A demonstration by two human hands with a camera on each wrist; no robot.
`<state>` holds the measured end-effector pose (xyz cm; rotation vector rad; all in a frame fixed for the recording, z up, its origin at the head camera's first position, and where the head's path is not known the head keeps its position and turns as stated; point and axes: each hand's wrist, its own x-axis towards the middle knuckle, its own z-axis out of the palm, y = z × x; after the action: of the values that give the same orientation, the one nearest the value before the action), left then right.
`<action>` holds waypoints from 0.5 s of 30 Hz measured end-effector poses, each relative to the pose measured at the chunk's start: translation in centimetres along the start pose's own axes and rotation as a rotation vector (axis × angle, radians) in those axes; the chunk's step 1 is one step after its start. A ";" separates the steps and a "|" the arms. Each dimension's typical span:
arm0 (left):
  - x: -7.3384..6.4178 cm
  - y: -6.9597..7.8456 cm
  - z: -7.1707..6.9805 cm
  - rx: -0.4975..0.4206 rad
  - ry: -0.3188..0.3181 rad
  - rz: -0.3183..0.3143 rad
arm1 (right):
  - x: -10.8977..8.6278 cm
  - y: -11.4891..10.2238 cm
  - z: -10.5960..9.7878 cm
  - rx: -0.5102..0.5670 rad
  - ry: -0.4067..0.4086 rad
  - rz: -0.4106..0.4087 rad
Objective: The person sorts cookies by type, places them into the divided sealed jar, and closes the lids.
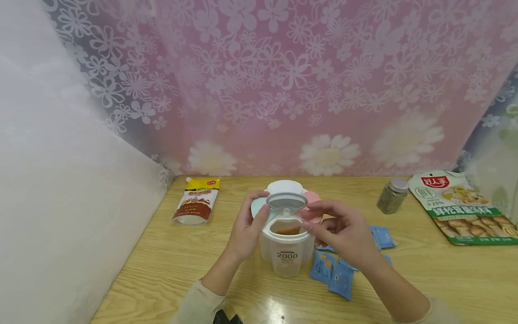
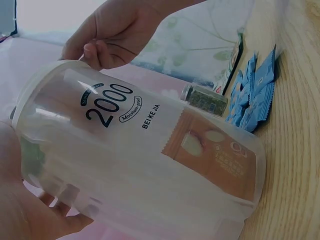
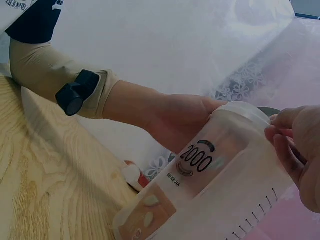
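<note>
The left hand (image 1: pixel 245 234) grips the clear plastic storage container (image 1: pixel 288 257) from its left side, the thumb over the lid's edge and the other fingers wrapped behind the wall. The container stands on the wood-grain table (image 1: pixel 162 270) between the two hands, its front printed "2000", "Moisture-proof" and "BEI KE JIA". Right of that grip, a raised flap lid (image 1: pixel 288 201) stands up behind the mouth of the front compartment. Around it on the container's top are a pale green flap (image 1: pixel 257 206) by the left fingers, a white flap (image 1: pixel 284 186) farther back and a pink flap (image 1: pixel 313 196) next to the right fingers.

The right hand (image 1: pixel 344 227) is at the right edge of that mouth, fingers bent, thumb and forefinger close together; whether they pinch anything cannot be told. Below the fingers, an orange-brown packet (image 2: pixel 215 157) shows through the container's wall, low in the front compartment.

Blue packets (image 1: pixel 341 280) lie under and beside the right hand. Farther right of it are a glass jar of dried herbs (image 1: pixel 390 200) and a mushroom seasoning pouch (image 1: pixel 465 207). Well left of the left hand's grip lies a spouted pouch (image 1: pixel 197 200) in yellow, white and brown.
</note>
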<state>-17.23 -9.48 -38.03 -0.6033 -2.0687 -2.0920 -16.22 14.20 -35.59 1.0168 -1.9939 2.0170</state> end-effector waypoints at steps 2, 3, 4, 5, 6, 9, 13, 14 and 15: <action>0.0 -0.1 0.1 0.000 0.002 0.001 | -0.2 0.2 0.0 0.004 0.010 -0.006; 0.0 -0.1 0.1 0.000 0.004 0.002 | -0.3 0.3 -0.1 -0.005 0.019 -0.009; 0.0 -0.2 0.2 0.000 0.006 0.001 | -0.3 0.4 -0.1 -0.023 0.020 -0.013; -0.1 -0.2 0.2 0.002 0.009 0.000 | -0.3 0.4 -0.2 -0.035 0.011 -0.035; -0.1 -0.2 0.2 0.005 0.012 0.001 | -0.3 0.4 -0.3 -0.055 -0.004 -0.049; -0.2 -0.2 0.2 0.027 0.023 -0.004 | -0.3 0.4 -0.4 -0.090 -0.083 -0.039; -0.2 -0.3 0.1 0.074 0.033 -0.031 | -0.5 0.5 -0.6 -0.098 -0.171 0.008; -0.2 -0.4 0.1 0.088 0.034 -0.043 | -0.5 0.6 -0.7 -0.088 -0.179 0.002; -0.2 -0.4 0.0 0.101 0.035 -0.056 | -0.5 0.7 -0.7 -0.077 -0.184 -0.019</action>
<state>-17.17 -9.48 -38.46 -0.4960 -2.1806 -1.9971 -16.53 14.96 -36.39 1.2398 -2.1228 1.8822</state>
